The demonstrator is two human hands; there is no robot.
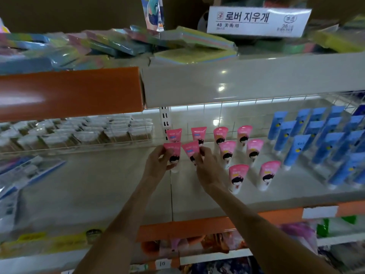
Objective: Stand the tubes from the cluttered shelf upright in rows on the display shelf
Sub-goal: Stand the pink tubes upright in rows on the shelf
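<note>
"Tubes [238, 177] on the display shelf [118, 184]: status, nearest first?"

"Centre frame on my feed: left hand [158, 162] pinches a pink tube [173, 153], fingers clamped on its flat upper body, white cap down at the shelf. Right hand [207, 167] clamps a second pink tube [190, 150], slightly tilted; its cap is hidden."

"Why hold them high?"

"I judge it steers the cap down for the second row's left end. Glossy soft plastic, wedge-shaped, narrow foot: tippy."

"Further back?"

"Back row upright; blue tubes [294, 149] at right; wire grid [246, 115] behind."
</note>
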